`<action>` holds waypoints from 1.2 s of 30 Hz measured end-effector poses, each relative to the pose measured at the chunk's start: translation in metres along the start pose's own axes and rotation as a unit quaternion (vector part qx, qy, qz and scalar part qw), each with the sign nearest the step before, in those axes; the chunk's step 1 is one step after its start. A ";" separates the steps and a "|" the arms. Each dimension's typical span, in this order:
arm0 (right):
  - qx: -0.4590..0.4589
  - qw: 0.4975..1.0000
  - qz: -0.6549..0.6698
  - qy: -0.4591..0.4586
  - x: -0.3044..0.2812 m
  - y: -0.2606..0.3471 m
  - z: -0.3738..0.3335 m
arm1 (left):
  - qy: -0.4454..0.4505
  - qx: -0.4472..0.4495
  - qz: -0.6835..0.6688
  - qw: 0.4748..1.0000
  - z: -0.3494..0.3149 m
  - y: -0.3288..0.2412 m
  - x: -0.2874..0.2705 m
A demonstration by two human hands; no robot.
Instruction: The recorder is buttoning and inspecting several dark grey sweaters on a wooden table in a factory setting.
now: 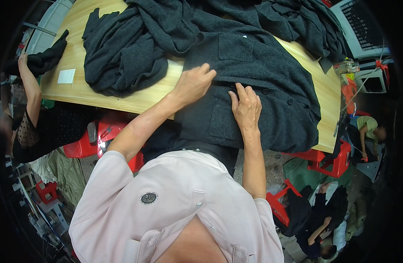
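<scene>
Catalogue: one dark grey buttoned knit garment [280,114], spread across your wooden table [331,101] between twelve and three o'clock. Your left hand [193,84], twelve o'clock: fingers curled together at the garment; whether they pinch cloth, you cannot tell. Your right hand [246,107], two o'clock: half open, fingers resting on the garment, gripping nothing. Dark grey heap [122,65], ten o'clock.

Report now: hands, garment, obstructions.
Left hand, right hand both on dark buttoned garment. Garment overhangs table's near edge. Dark cloth heap left, clear of hands.
</scene>
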State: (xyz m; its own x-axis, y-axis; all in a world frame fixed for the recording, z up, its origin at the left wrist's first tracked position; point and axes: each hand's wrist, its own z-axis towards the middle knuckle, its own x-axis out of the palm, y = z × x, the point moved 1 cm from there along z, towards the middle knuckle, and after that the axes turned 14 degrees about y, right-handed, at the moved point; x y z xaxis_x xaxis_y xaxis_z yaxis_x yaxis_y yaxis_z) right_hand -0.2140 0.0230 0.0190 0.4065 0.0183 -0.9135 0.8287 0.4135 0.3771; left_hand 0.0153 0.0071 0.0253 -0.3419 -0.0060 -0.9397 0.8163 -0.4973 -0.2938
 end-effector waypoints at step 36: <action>-0.123 0.987 -0.007 -0.108 0.000 -0.017 0.013 | 0.116 -0.093 -0.252 0.956 0.059 -0.018 0.036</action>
State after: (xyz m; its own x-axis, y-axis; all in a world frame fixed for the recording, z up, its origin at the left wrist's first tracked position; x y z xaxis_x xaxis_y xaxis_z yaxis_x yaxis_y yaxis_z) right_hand -0.2231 0.0045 0.0143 0.4902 -0.1724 -0.8544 0.7276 0.6207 0.2922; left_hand -0.0391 -0.0358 0.0076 -0.6188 0.3976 -0.6775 0.6508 -0.2235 -0.7256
